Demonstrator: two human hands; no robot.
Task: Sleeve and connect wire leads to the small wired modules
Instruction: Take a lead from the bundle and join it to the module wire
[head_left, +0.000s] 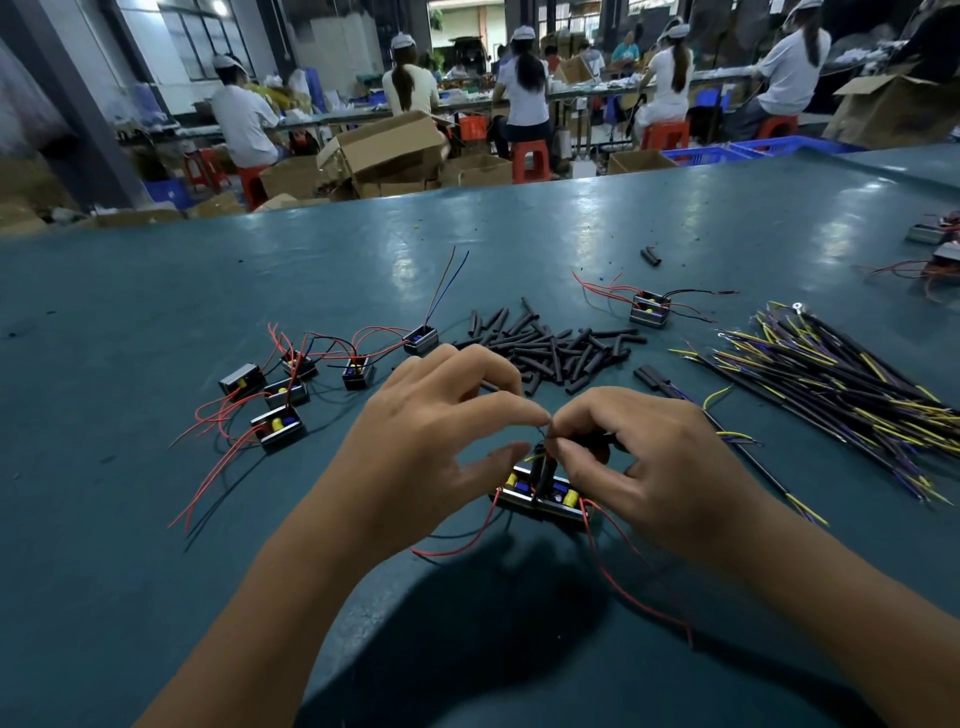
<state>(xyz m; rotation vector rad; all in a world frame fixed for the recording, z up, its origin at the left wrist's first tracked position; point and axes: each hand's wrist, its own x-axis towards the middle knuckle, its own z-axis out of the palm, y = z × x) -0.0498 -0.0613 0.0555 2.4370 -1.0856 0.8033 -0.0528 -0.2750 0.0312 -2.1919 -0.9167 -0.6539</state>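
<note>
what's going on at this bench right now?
A person is joining thin wire ends above a small black wired module on the teal table. The left hand and right hand pinch the wires together, fingertips meeting. A black sleeve already sits on the lead. Behind lie a pile of black sleeve tubes, more modules with red leads left, and a bundle of yellow-and-purple wires right.

Two bare forearms end in a ringless left hand (436, 431) and right hand (654, 462) (no sleeves, gloves or wristbands visible).

No readable text, label or number anywhere
</note>
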